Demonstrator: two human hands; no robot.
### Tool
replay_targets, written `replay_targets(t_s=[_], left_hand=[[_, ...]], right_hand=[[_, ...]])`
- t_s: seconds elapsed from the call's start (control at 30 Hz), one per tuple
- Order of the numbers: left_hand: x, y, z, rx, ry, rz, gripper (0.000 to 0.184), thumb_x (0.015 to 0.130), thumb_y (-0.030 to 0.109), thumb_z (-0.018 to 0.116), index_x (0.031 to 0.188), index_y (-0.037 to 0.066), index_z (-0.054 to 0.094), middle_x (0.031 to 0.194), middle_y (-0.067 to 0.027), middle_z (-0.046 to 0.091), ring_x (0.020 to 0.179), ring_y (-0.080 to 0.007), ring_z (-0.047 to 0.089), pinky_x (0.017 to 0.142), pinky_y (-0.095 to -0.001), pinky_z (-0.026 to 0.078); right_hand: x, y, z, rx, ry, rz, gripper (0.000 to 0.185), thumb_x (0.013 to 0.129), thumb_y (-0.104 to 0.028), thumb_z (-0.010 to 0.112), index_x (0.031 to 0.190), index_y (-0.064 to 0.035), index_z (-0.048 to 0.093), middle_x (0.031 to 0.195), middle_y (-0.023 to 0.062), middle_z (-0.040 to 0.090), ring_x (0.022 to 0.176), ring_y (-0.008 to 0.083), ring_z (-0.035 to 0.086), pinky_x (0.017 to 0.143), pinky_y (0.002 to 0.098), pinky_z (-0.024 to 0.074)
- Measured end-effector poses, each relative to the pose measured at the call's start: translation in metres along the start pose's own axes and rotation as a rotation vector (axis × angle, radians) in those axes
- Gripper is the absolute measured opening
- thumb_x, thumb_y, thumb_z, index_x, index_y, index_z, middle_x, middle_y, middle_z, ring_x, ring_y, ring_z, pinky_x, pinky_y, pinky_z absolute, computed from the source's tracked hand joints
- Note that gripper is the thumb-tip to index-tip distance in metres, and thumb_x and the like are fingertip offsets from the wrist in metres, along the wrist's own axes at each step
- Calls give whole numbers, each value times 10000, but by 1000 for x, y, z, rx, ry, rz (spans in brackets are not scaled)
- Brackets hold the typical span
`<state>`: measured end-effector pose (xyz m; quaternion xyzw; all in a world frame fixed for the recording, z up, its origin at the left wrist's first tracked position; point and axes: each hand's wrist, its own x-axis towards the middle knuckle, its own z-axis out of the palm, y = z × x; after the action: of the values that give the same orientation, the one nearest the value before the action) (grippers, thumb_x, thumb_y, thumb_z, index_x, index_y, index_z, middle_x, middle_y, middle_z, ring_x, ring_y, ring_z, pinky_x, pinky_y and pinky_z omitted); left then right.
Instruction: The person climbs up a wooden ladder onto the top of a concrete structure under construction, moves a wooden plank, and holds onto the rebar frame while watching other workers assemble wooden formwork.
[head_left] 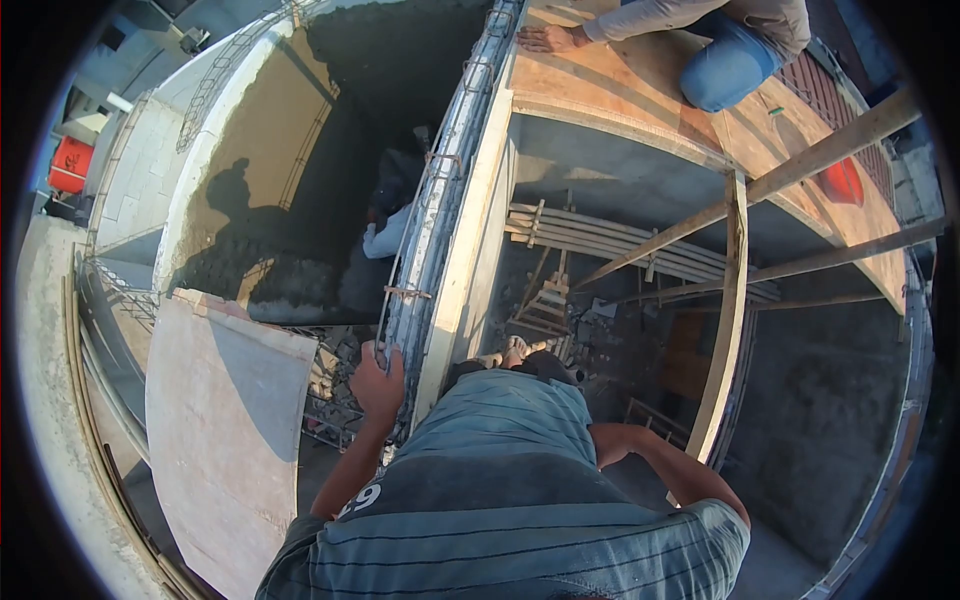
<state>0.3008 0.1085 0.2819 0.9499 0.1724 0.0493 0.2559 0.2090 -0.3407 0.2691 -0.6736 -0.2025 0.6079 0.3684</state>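
Forearm (pixel 345 462) angled up-frame, your left hand (pixel 378 382) left of centre, fingers curled round rebar (pixel 407 292) running toward top centre, right arm (pixel 672 462) bent inward, right hand shirt-hidden, can't tell its fingers.

A reinforcing-bar cage (pixel 441 156) runs along the narrow wall top (pixel 428 230). To the right, a plywood deck (pixel 610 70) carries a kneeling co-worker (pixel 740 60), that person's hand (pixel 553 38) flat on the sheet, and a red object (pixel 843 182). On the shadowed floor (pixel 625 345) below, slatted wooden pieces (pixel 546 303) and pale scraps (pixel 603 308) appear to lie, though dimness blurs them.
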Motion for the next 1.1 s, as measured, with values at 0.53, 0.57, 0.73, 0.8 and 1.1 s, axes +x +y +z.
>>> replay_targets(t_s=[0.53,0.57,0.73,0.8,1.1], left_hand=[[-1,-7,4,-3,-21,-30,313,978,380,706,1088,95,638,697,-97,640,654,-366,675,638,-504,502],[-1,-7,4,-3,-21,-30,313,978,380,706,1088,95,638,697,-97,640,654,-366,675,638,-504,502],[-1,-9,5,7,-29,-31,326,975,396,707,1089,98,640,695,-99,644,660,-371,684,644,-515,504],[-1,-9,5,8,-28,-33,325,975,396,707,1088,98,640,695,-99,644,657,-372,683,644,-516,504],[0,-6,4,-3,-4,-4,298,974,365,716,1062,91,637,671,-88,617,611,-351,658,611,-493,496]], right_hand=[[3,6,4,-7,-10,-28,410,824,-126,855,1196,-2,736,1007,160,817,941,233,805,877,378,608],[3,6,4,-3,-9,-18,408,826,-127,853,1195,-2,736,1009,156,818,942,231,805,878,378,606],[8,21,10,4,8,-85,397,827,-134,850,1186,-2,741,1010,147,820,948,223,804,882,377,599],[9,26,12,6,0,-99,396,823,-140,854,1179,-6,746,1010,143,821,948,220,803,887,376,596],[9,21,9,-11,7,-58,406,785,-144,879,1144,-7,750,965,137,819,938,231,794,876,386,581]])
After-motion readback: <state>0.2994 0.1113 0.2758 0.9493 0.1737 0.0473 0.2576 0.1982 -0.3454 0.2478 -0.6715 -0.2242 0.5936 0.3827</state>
